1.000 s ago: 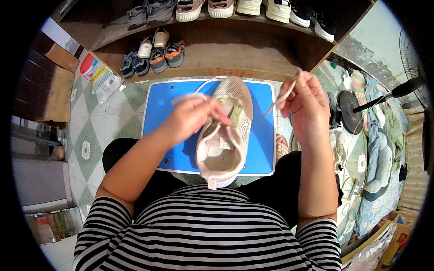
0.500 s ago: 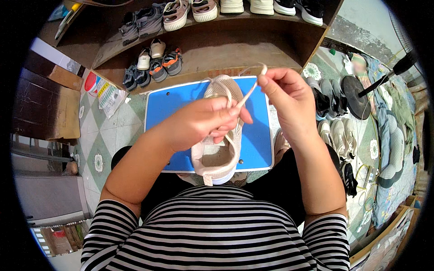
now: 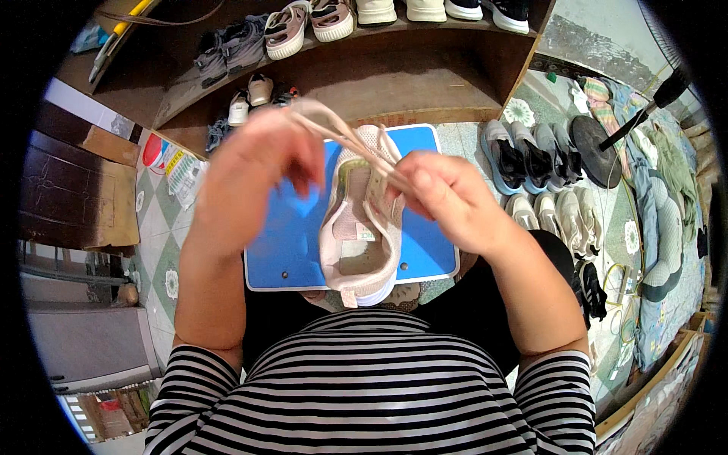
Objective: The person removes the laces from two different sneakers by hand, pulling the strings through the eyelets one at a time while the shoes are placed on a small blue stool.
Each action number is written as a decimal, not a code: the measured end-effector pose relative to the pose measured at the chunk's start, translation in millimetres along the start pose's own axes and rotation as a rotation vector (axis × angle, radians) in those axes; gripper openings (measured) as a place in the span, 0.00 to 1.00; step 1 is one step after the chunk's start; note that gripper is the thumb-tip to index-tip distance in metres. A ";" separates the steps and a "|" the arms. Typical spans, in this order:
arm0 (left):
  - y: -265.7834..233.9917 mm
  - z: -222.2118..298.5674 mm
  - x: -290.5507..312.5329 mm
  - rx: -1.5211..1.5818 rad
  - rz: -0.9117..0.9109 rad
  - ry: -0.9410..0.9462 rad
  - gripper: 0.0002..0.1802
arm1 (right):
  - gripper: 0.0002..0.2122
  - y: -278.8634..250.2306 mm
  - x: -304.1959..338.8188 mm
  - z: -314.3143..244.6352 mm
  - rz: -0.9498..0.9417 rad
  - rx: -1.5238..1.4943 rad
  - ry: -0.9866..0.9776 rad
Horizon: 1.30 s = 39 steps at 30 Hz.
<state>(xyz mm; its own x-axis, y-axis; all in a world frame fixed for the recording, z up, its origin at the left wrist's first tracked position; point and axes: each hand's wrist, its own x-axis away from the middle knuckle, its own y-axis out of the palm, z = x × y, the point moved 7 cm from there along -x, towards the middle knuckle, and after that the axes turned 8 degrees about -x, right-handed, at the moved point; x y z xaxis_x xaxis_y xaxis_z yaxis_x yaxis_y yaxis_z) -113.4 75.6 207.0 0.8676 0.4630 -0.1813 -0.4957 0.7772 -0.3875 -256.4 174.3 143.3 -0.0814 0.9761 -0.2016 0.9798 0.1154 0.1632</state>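
A pale pink-beige mesh sneaker (image 3: pixel 388 227) stands on a small blue-topped table (image 3: pixel 277 258), heel toward me and its opening facing up. My right hand (image 3: pixel 451 193) pinches the light shoelace (image 3: pixel 349 135) just right of the shoe's upper part. From those fingers the lace runs up and left in a long doubled loop. My left hand (image 3: pixel 262 167) is raised left of the toe, near the loop's far end. Motion blurs its fingers, so whether it touches the lace does not show. The toe is partly hidden behind the lace and shadow.
A brown wooden shoe rack (image 3: pixel 425 83) with several pairs stands beyond the table. More shoes (image 3: pixel 531 152) are lined up on the floor at right, beside a round dark stand base (image 3: pixel 595 152). A red-and-white bucket (image 3: pixel 154 154) and a plastic bag (image 3: pixel 184 174) sit at left.
My left hand has moved from over the shoe up and to the left. My right hand has come down and left to the shoe's side. The lace now arches in a long loop.
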 end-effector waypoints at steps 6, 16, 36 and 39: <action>-19.9 -18.3 -4.2 1.063 0.282 0.062 0.18 | 0.12 -9.3 -3.2 10.3 0.096 0.174 0.030; 26.5 -33.2 13.1 -0.211 0.117 0.132 0.14 | 0.14 3.5 0.1 -1.6 0.010 -0.215 0.091; 26.3 -46.8 9.4 0.987 0.272 -0.036 0.19 | 0.08 35.1 -1.7 3.3 -0.108 0.752 -0.431; 34.7 -56.3 14.2 1.096 0.327 -0.118 0.19 | 0.12 50.9 -0.4 5.7 -0.086 1.031 -0.436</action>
<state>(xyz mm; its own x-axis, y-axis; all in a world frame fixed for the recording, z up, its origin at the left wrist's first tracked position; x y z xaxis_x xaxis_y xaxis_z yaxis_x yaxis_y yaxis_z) -116.1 85.2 140.1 0.7112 0.7027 -0.0206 -0.5134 0.5392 0.6676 -205.4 178.7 146.2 -0.2837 0.8010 -0.5272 0.6729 -0.2254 -0.7045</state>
